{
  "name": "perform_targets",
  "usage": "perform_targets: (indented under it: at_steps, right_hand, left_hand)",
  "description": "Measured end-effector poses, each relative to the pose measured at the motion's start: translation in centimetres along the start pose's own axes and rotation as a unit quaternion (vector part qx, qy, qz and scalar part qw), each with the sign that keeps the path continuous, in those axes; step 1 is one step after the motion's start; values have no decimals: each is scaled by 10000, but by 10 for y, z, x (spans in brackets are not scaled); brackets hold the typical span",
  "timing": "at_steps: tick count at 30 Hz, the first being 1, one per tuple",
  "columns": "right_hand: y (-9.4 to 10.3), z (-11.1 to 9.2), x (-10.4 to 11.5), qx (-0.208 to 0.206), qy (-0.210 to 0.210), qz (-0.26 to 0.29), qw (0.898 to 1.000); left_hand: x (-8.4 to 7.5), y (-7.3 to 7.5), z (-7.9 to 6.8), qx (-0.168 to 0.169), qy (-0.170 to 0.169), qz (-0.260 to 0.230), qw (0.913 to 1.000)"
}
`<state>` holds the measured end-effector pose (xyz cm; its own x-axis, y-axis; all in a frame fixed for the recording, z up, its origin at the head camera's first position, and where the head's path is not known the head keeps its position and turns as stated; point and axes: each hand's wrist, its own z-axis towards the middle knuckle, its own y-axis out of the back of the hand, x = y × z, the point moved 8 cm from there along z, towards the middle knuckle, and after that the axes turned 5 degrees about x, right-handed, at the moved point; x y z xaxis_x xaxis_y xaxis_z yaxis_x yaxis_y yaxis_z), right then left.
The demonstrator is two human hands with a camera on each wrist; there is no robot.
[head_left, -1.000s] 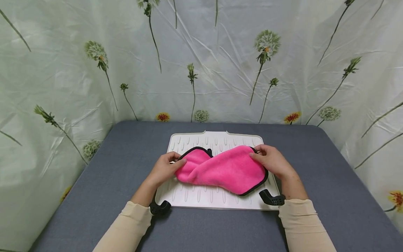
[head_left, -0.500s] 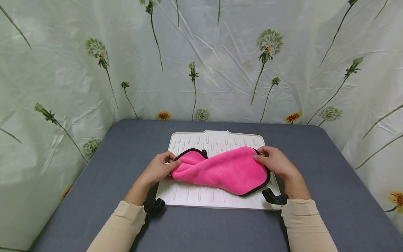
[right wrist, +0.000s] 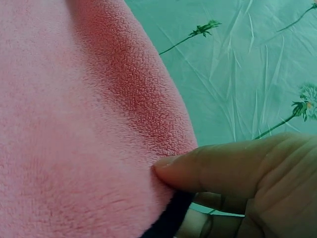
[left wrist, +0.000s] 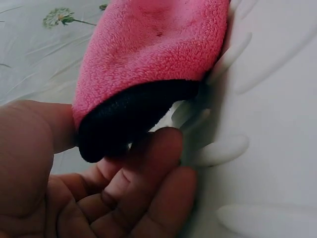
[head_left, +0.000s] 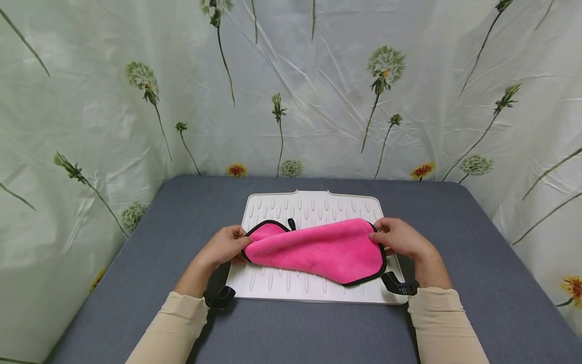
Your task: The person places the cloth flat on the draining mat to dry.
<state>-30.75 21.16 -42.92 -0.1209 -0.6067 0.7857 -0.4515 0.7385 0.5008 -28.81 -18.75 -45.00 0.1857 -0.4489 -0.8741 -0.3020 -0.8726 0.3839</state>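
A fluffy pink cloth (head_left: 313, 252) with black edging hangs stretched between both hands, over a white ridged draining tray (head_left: 291, 289). My left hand (head_left: 224, 247) pinches its left end; in the left wrist view the thumb lies on the pink side and curled fingers (left wrist: 163, 148) sit behind the black edge (left wrist: 133, 109). At the right end my right hand (head_left: 402, 237) pinches the edge, its thumb (right wrist: 198, 168) on the pink pile in the right wrist view and its other fingers mostly hidden behind. A small black loop (head_left: 291, 224) sticks up from the cloth's top edge.
The tray lies on a table with a dark grey cover (head_left: 150, 283). Behind and beside the table hangs a pale curtain (head_left: 318, 101) printed with flowers. Black wrist-worn devices (head_left: 220, 297) sit at both wrists, near the tray's front corners.
The left hand has moved left, drawing its end of the cloth outward. The cloth is now stretched wider and its fold is flatter. The right hand has shifted slightly right.
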Motion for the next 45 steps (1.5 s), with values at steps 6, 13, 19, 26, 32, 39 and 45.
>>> perform_targets:
  at_steps: [6, 13, 19, 26, 32, 39, 45]
  right_hand:
    - [-5, 1, 2, 118, -22, -9, 9999]
    - [-6, 0, 2, 151, -52, -73, 9998]
    - [-7, 1, 5, 138, -98, -191, 9997]
    - [-8, 0, 6, 106, -119, -167, 9997]
    - [-7, -1, 6, -32, -27, -81, 10000]
    - [-5, 4, 11, -393, 291, -59, 9988]
    - [-7, 8, 13, -615, 431, -6, 9972]
  left_hand:
    - [2, -4, 0, -37, -2, 254, 9997]
    - [0, -7, 4, -182, 63, 402, 9990]
    - [6, -5, 17, -238, 353, 221, 9988]
    - [-15, 4, 41, -253, 210, 1317, 9907]
    - [-35, -3, 56, 76, 204, 1836, 9828]
    - [-45, -8, 65, 214, 222, 2048, 9783]
    - [-53, -18, 69, 473, 41, 2001, 9786]
